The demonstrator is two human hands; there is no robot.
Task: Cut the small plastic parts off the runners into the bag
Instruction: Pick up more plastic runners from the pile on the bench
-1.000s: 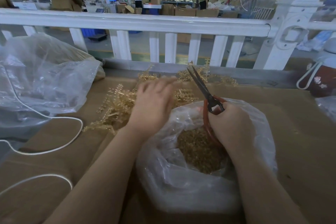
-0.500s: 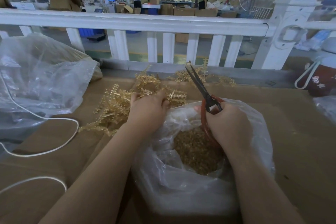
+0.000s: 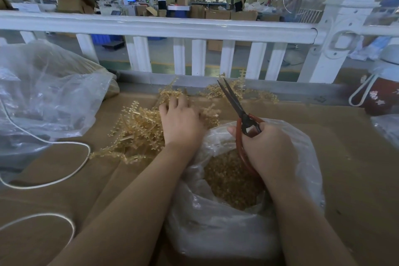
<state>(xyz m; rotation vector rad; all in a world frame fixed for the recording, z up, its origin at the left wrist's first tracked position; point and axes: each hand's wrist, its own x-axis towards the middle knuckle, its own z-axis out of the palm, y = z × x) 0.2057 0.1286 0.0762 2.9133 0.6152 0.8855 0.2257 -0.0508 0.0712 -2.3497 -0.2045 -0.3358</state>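
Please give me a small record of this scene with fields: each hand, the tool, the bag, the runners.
left hand: rests on the runner pile, fingers spread
right hand: grips the scissors over the bag
scissors: red handles, blades slightly apart, pointing up and away
bag: clear plastic, open, holds cut amber parts
runners: amber pile on the cardboard, left of the bag

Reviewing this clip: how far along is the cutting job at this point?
Partly done. The open bag already holds a heap of cut amber parts. In hand: the right hand grips the red-handled scissors, blades slightly apart and pointing up, cutting nothing; the left hand reaches into the pile of uncut runners. Left: that pile, plus more runners by the railing.
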